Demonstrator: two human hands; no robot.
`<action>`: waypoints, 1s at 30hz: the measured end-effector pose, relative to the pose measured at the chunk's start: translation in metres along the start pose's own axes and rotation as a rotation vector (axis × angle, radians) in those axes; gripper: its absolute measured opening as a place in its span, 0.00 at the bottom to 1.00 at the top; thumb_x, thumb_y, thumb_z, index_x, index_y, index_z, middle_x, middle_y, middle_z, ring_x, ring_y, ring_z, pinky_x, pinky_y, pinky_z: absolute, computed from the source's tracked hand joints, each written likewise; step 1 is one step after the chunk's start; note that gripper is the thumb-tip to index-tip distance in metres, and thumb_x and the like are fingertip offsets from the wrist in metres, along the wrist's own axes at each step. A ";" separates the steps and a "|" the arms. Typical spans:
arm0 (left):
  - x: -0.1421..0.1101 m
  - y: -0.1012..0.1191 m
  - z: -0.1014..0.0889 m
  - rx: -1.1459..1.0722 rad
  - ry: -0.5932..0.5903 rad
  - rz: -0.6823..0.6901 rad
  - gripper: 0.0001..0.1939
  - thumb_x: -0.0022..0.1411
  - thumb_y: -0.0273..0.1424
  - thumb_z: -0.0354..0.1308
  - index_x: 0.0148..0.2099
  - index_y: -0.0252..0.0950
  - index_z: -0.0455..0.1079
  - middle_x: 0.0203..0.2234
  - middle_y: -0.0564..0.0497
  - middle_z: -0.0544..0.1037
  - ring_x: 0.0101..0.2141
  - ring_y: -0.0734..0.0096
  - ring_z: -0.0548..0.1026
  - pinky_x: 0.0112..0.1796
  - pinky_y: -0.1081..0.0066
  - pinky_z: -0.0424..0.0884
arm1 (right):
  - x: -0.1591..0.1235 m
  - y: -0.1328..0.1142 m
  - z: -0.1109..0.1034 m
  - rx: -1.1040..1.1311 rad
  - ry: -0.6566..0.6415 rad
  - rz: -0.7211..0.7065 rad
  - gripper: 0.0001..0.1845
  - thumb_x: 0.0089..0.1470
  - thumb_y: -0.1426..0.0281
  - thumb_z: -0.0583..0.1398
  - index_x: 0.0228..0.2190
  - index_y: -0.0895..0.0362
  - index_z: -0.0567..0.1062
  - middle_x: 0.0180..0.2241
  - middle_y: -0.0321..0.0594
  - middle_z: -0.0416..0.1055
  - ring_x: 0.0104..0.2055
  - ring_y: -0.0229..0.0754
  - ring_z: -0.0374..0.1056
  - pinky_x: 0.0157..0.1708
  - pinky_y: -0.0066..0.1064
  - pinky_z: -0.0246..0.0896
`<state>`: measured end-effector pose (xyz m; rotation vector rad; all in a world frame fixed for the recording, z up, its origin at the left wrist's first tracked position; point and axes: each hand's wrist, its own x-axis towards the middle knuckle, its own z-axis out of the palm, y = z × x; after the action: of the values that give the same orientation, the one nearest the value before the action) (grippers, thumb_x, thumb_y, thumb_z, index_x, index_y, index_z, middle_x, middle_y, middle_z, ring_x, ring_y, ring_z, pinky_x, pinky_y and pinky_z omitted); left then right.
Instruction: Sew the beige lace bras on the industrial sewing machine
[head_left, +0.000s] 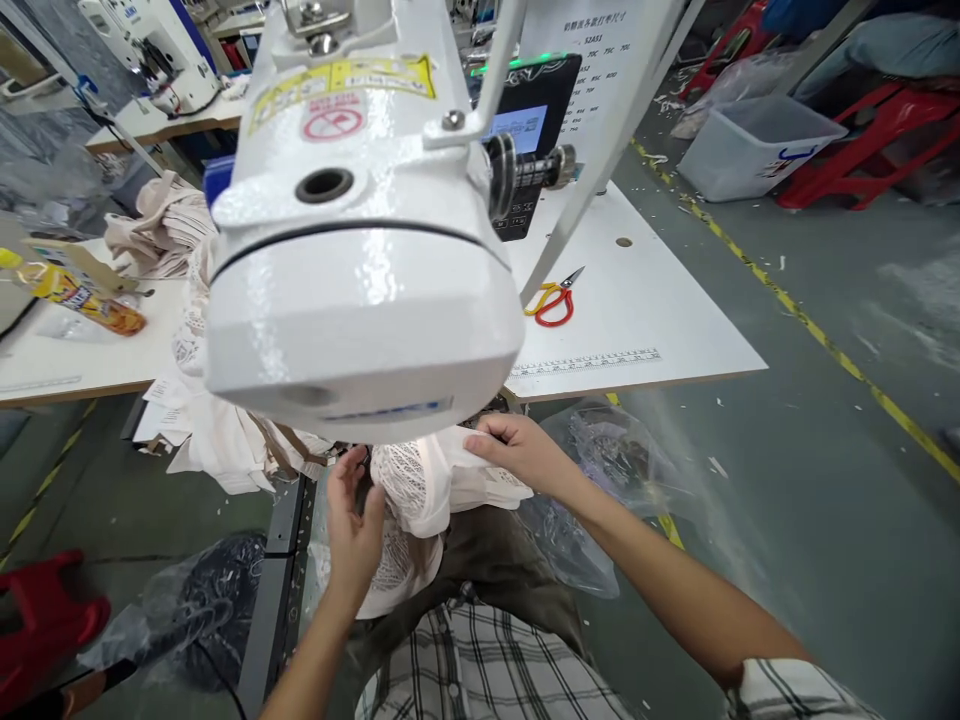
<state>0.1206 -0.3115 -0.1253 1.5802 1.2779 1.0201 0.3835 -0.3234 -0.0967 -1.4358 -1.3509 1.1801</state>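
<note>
A pale lace bra hangs over my lap, just under the front of a white sewing machine head. My right hand pinches its light fabric band between thumb and fingers. Beside the lace cup, my left hand is raised with thumb and fingers apart; its thumb is close to the lace, and I cannot tell if it touches. The machine head hides the needle area and the fabric's far edge.
Red and yellow handled scissors lie on the white table at right, behind a printed ruler. A control screen stands behind the machine. Piled pale garments hang at left, near a drink bottle. A plastic bin sits on the floor.
</note>
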 end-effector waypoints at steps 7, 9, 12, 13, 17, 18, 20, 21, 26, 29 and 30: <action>-0.046 -0.034 0.043 0.142 -0.117 0.064 0.43 0.57 0.45 0.63 0.67 0.38 0.49 0.62 0.37 0.60 0.63 0.47 0.59 0.61 0.49 0.57 | -0.015 0.012 -0.002 0.031 -0.006 0.042 0.26 0.56 0.49 0.59 0.21 0.56 0.62 0.21 0.30 0.55 0.25 0.34 0.52 0.25 0.27 0.45; -0.045 -0.045 0.054 0.216 -0.087 0.083 0.35 0.59 0.37 0.61 0.65 0.38 0.53 0.59 0.37 0.62 0.62 0.49 0.61 0.60 0.49 0.59 | -0.018 0.013 -0.001 0.057 -0.009 0.046 0.25 0.57 0.49 0.59 0.23 0.56 0.65 0.22 0.31 0.57 0.25 0.35 0.53 0.25 0.27 0.47; -0.035 -0.061 0.051 0.307 -0.139 0.079 0.28 0.60 0.27 0.55 0.63 0.38 0.58 0.58 0.37 0.65 0.60 0.50 0.64 0.59 0.51 0.62 | -0.023 0.012 0.001 0.075 -0.024 0.044 0.21 0.59 0.51 0.58 0.30 0.56 0.72 0.27 0.34 0.65 0.28 0.37 0.59 0.28 0.27 0.52; -0.030 -0.065 0.044 0.328 -0.169 0.073 0.28 0.59 0.24 0.53 0.62 0.38 0.60 0.58 0.38 0.67 0.60 0.50 0.65 0.58 0.51 0.64 | -0.025 0.012 0.000 0.066 -0.019 0.037 0.20 0.60 0.52 0.57 0.32 0.56 0.73 0.28 0.35 0.67 0.29 0.38 0.61 0.29 0.28 0.53; -0.009 -0.070 0.000 0.422 -0.181 0.099 0.30 0.57 0.22 0.52 0.62 0.38 0.62 0.60 0.39 0.67 0.62 0.48 0.63 0.58 0.50 0.65 | -0.036 0.011 -0.012 -0.029 0.001 0.012 0.22 0.62 0.53 0.55 0.26 0.56 0.72 0.26 0.36 0.67 0.29 0.39 0.61 0.30 0.29 0.54; -0.005 -0.069 -0.008 0.460 -0.150 0.148 0.30 0.58 0.22 0.52 0.63 0.38 0.61 0.61 0.39 0.65 0.63 0.49 0.61 0.59 0.50 0.64 | -0.040 0.014 -0.017 -0.059 0.003 0.017 0.23 0.62 0.53 0.55 0.25 0.56 0.72 0.25 0.35 0.66 0.28 0.39 0.60 0.29 0.29 0.54; -0.002 -0.064 -0.013 0.522 -0.058 0.293 0.29 0.60 0.22 0.51 0.64 0.39 0.62 0.63 0.39 0.64 0.66 0.50 0.57 0.62 0.48 0.60 | -0.047 0.026 -0.031 -0.139 0.047 0.046 0.22 0.62 0.53 0.55 0.25 0.56 0.72 0.24 0.35 0.66 0.27 0.40 0.60 0.28 0.30 0.53; -0.003 -0.062 -0.009 0.540 -0.019 0.358 0.28 0.61 0.22 0.51 0.63 0.39 0.63 0.64 0.39 0.63 0.66 0.50 0.55 0.63 0.47 0.57 | -0.051 0.036 -0.040 -0.205 0.086 0.075 0.22 0.62 0.53 0.54 0.26 0.56 0.72 0.24 0.36 0.67 0.27 0.40 0.61 0.28 0.30 0.53; -0.020 -0.070 0.021 0.650 -0.392 0.378 0.30 0.59 0.26 0.56 0.64 0.40 0.62 0.65 0.39 0.59 0.66 0.46 0.55 0.62 0.44 0.56 | -0.070 0.103 -0.084 -0.719 0.190 0.432 0.18 0.58 0.59 0.55 0.23 0.56 0.71 0.24 0.43 0.71 0.26 0.46 0.64 0.27 0.34 0.52; -0.033 -0.093 -0.005 0.771 -0.406 0.080 0.27 0.61 0.35 0.56 0.62 0.38 0.63 0.62 0.39 0.64 0.62 0.51 0.63 0.60 0.53 0.62 | -0.073 0.128 -0.085 -0.784 0.199 0.457 0.11 0.54 0.65 0.57 0.30 0.58 0.75 0.31 0.51 0.74 0.32 0.52 0.68 0.32 0.39 0.58; -0.038 -0.103 -0.022 0.843 -0.338 -0.079 0.25 0.64 0.38 0.52 0.61 0.36 0.64 0.59 0.38 0.67 0.60 0.53 0.65 0.57 0.56 0.64 | -0.071 0.131 -0.078 -0.781 0.201 0.433 0.12 0.55 0.65 0.56 0.35 0.59 0.76 0.35 0.53 0.74 0.37 0.53 0.70 0.36 0.40 0.60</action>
<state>0.0637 -0.3332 -0.2187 2.1696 1.6019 0.1075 0.4899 -0.4031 -0.1995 -2.4256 -1.4689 0.7312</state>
